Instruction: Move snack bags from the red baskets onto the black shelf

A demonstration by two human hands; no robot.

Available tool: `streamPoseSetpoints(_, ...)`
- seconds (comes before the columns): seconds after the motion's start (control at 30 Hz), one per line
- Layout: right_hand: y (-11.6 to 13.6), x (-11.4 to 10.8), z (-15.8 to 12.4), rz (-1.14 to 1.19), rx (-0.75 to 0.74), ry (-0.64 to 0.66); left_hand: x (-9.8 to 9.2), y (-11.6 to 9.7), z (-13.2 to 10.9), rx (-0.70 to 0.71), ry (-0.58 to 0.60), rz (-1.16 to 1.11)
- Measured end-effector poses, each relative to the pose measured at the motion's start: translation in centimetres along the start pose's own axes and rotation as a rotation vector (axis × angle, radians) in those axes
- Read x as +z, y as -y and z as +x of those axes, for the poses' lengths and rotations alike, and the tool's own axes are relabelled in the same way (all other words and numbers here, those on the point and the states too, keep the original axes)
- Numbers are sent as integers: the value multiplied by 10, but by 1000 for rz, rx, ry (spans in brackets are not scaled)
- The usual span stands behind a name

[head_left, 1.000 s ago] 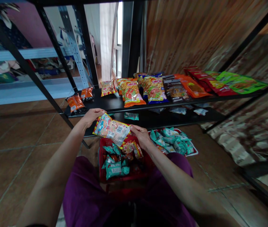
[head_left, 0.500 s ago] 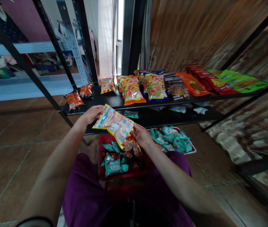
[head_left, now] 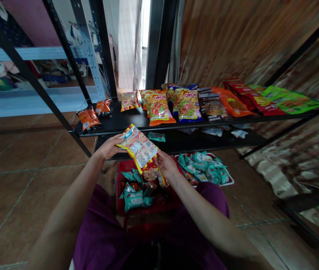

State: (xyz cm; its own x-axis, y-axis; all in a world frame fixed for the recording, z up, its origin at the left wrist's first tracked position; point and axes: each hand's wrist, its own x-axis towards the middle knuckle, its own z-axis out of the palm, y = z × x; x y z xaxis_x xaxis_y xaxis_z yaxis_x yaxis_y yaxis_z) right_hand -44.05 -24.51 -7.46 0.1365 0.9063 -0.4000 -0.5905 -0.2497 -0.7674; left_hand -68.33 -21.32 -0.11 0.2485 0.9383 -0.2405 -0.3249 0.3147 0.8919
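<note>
A yellow-edged snack bag [head_left: 140, 147] is held between my two hands, its printed side with a barcode facing up. My left hand [head_left: 110, 146] grips its left edge, and my right hand [head_left: 165, 164] grips its right edge. Below the bag sits a red basket [head_left: 120, 205] with teal packets [head_left: 134, 200] and some red and yellow packets inside. Part of the basket's contents is hidden by the bag and my right hand.
A black shelf [head_left: 125, 119] ahead bears orange packets [head_left: 89, 119], noodle-like snack bags [head_left: 159, 108] and green bags [head_left: 291, 99]. A white-rimmed basket [head_left: 230, 180] of teal packets stands right of the red one.
The held bag has turned slightly and come a little to the left. My left hand has moved slightly lower, with its grip kept. The view has shifted slightly.
</note>
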Motion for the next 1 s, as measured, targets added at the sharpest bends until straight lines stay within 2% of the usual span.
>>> streamPoseSetpoints(0.1, -4, -5, 3, -241, -207, -14, 4, -7, 5, 5, -70, 50)
streamPoseSetpoints(0.2, 7, -3, -5, -612, -624, -3, 11, -15, 8, 13, -92, 121)
streamPoseSetpoints(0.23, 13, -1, -9, -737, -775, 42, 13, -18, 9, 14, -95, 146)
streamPoseSetpoints(0.3, 24, 5, -19, -952, -991, 217, 17, -25, 10, 17, -94, 183)
streamPoseSetpoints(0.4, 33, 15, -31, -1194, -1149, 484, 23, -35, 11, 20, -106, 205)
streamPoseSetpoints(0.47, 32, 20, -34, -1310, -1201, 562, 27, -41, 11, 17, -134, 215)
streamPoseSetpoints(0.6, 25, 25, -36, -1407, -1268, 589, 33, -51, 10, -6, -170, 255)
streamPoseSetpoints(0.7, 23, 28, -34, -1338, -1289, 544, 36, -56, 9, -18, -191, 264)
streamPoseSetpoints(0.77, 23, 30, -33, -1238, -1252, 513, 38, -59, 8, -15, -154, 269)
streamPoseSetpoints(0.9, 23, 39, -33, -882, -1024, 394, 40, -65, 7, -10, -31, 230)
streamPoseSetpoints(1.0, 24, 50, -36, -470, -693, 261, 42, -66, 7, 31, -55, 191)
